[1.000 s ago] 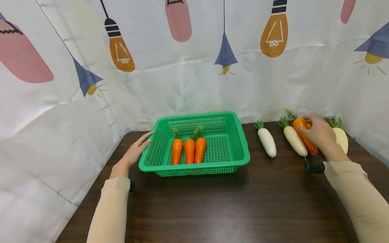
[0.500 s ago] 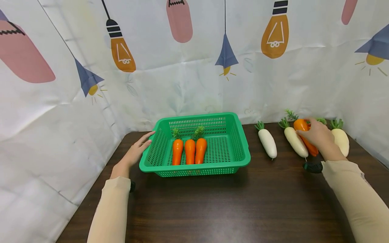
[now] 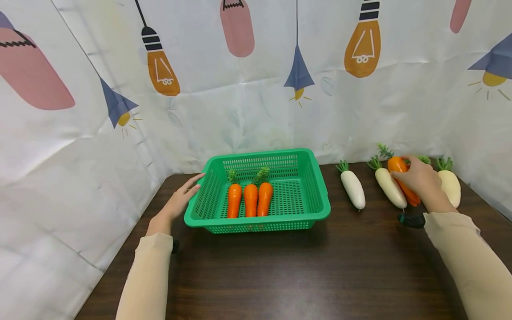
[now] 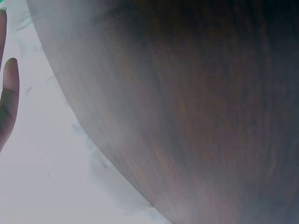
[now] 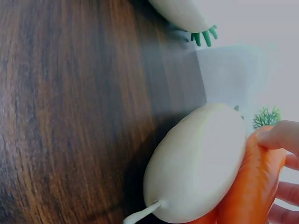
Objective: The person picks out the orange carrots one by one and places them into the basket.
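My right hand holds an orange toy carrot with a leafy green top, at the table's back right. In the right wrist view the thumb lies on one side of the carrot and the fingers on the other. A white radish lies close along its left side; more orange shows beneath. My left hand is at the left rim of a green plastic basket, fingers extended and seemingly touching it. Inside the basket lie three carrots. Only a few left fingers show in the left wrist view.
Another white radish lies between the basket and the right-hand group. A rounder pale radish is right of my right hand, near the table edge. The dark wooden table backs onto a printed white cloth.
The head view has shifted slightly. My right hand has moved a little over the carrot, which stays beside the radish. My left hand keeps its place at the basket rim.
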### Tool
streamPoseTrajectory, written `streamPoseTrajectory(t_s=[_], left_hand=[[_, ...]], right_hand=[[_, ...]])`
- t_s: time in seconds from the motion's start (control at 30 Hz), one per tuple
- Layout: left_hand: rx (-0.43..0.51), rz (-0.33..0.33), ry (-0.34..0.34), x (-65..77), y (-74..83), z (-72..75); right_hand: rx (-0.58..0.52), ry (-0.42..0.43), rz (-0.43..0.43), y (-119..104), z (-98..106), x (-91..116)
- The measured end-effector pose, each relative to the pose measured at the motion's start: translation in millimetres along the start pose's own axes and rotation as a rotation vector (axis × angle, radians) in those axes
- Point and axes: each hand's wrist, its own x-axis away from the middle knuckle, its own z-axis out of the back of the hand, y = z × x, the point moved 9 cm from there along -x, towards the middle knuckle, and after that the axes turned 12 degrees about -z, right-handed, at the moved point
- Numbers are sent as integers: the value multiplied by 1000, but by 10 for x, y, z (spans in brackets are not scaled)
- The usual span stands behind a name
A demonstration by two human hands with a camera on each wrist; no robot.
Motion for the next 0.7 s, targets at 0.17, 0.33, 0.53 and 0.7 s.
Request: streamPoseTrajectory(t_s=[0.17,0.33,0.53,0.7], left_hand=[[5,-7,2,-2,3,-5],[7,-6,1,0,16,-3],[5,-4,3,-1,17,0],[0,0,4,-2,17,3]], right_hand=[[-20,21,0,1,39,13],[-37,38,8,-11,82,19],[-61,49,19,-53,137,65],[-87,52,37,-90,176,116]])
